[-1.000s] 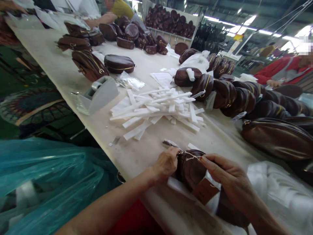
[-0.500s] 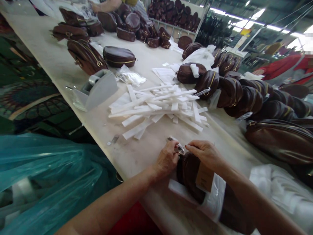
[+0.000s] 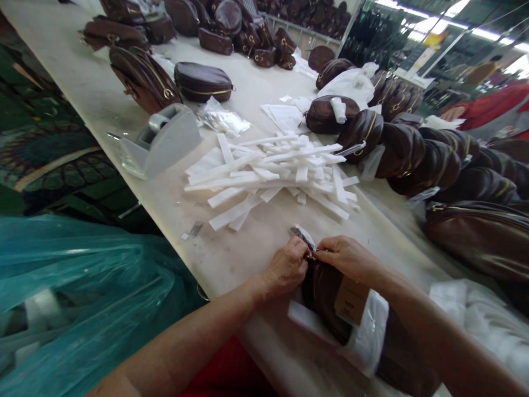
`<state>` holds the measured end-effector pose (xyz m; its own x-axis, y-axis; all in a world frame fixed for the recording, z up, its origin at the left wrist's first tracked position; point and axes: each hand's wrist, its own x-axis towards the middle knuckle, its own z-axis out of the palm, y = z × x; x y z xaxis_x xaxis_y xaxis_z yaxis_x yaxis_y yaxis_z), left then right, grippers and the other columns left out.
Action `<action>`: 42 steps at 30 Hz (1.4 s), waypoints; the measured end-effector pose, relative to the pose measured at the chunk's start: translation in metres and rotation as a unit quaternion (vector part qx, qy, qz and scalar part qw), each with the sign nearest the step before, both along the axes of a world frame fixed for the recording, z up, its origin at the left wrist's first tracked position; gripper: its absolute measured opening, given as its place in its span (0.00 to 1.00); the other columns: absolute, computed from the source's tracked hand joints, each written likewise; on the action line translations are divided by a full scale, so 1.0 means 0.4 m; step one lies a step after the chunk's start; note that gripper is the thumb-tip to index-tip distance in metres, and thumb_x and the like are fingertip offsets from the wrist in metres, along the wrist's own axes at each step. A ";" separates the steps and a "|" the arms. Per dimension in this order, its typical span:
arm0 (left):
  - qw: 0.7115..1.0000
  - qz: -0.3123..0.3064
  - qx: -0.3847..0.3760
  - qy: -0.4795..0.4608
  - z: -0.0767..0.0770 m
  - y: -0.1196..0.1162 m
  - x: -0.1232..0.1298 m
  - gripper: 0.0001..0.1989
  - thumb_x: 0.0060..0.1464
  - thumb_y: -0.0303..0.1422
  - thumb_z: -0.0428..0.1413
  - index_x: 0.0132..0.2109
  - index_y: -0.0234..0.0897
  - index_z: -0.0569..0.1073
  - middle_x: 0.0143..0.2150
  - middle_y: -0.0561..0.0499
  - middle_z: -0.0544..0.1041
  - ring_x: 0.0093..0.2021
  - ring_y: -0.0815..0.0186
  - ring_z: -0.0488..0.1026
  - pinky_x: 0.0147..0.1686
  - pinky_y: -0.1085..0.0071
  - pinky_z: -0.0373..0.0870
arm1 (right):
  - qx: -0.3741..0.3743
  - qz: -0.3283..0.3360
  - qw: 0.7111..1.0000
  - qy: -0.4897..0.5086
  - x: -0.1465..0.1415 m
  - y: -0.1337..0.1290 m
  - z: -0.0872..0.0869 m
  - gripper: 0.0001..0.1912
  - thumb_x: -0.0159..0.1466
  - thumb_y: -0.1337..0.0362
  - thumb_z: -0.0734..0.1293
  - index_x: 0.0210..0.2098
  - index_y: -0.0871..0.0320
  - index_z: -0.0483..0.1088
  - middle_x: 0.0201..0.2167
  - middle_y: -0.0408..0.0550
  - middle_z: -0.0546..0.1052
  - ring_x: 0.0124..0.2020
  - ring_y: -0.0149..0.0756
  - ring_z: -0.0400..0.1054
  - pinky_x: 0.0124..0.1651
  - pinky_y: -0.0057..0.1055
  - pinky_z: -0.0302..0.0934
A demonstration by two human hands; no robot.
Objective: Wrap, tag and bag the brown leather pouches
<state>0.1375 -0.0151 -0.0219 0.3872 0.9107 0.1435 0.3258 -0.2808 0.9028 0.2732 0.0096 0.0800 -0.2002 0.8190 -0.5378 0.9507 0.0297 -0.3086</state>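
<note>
A dark brown bag (image 3: 324, 300) lies at the lower middle, a brown tag (image 3: 351, 299) and a clear plastic wrap (image 3: 374, 331) on its side. At the bag's top end, my left hand (image 3: 289, 264) is closed by a small metal fitting in clear plastic (image 3: 303, 237). My right hand (image 3: 347, 256) pinches at the same spot from the right, fingertips almost touching the left ones. What exactly its fingertips hold is too small to tell. Just beyond the hands lies a loose pile of white strips (image 3: 268, 176).
A tape dispenser (image 3: 161, 140) stands at the table's (image 3: 231, 253) left edge. Brown bags (image 3: 204, 81) sit at the back, with a long row (image 3: 400, 151) along the right. A teal plastic bag (image 3: 95, 303) hangs at lower left. A person in red (image 3: 496, 107) is at far right.
Both hands have come closer together at the bag's top end. The metal fitting has tilted a little, and the view has shifted slightly.
</note>
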 end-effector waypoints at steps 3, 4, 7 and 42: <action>1.000 -0.008 -0.006 -0.001 0.004 0.004 -0.006 0.10 0.47 0.17 0.46 0.32 0.35 0.65 0.34 0.51 0.66 0.37 0.66 0.65 0.39 0.71 0.65 | 0.010 0.032 0.999 -0.036 -0.009 0.006 0.004 0.14 0.59 0.62 0.60 0.26 0.60 0.74 0.20 0.45 0.70 0.23 0.30 0.61 0.26 0.27 0.49; 1.000 -0.008 -0.008 -0.001 0.005 0.004 -0.007 0.10 0.47 0.17 0.45 0.32 0.35 0.65 0.34 0.51 0.66 0.37 0.66 0.65 0.39 0.71 0.65 | 0.012 0.041 0.998 -0.050 -0.014 0.009 0.007 0.13 0.59 0.62 0.60 0.26 0.59 0.74 0.20 0.45 0.71 0.23 0.31 0.62 0.26 0.27 0.49; 1.000 -0.008 -0.012 -0.006 0.007 0.003 -0.010 0.10 0.47 0.17 0.45 0.32 0.35 0.65 0.34 0.50 0.66 0.37 0.66 0.66 0.39 0.71 0.65 | 0.015 0.065 0.993 -0.096 -0.032 0.015 0.015 0.12 0.59 0.64 0.61 0.26 0.58 0.75 0.22 0.47 0.73 0.23 0.31 0.62 0.26 0.28 0.48; 0.998 0.044 0.040 0.005 -0.014 -0.021 0.000 0.09 0.48 0.18 0.49 0.35 0.32 0.69 0.42 0.42 0.71 0.43 0.60 0.70 0.46 0.64 0.70 | -0.087 0.089 0.991 0.043 -0.014 0.060 -0.012 0.15 0.53 0.70 0.58 0.29 0.63 0.77 0.23 0.45 0.73 0.27 0.32 0.63 0.29 0.25 0.54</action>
<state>0.1376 -0.0236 -0.0276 0.3074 0.9274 0.2131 0.3621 -0.3211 0.8751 0.2674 0.0334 0.0754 -0.3851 0.6626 -0.6424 0.9049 0.1342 -0.4040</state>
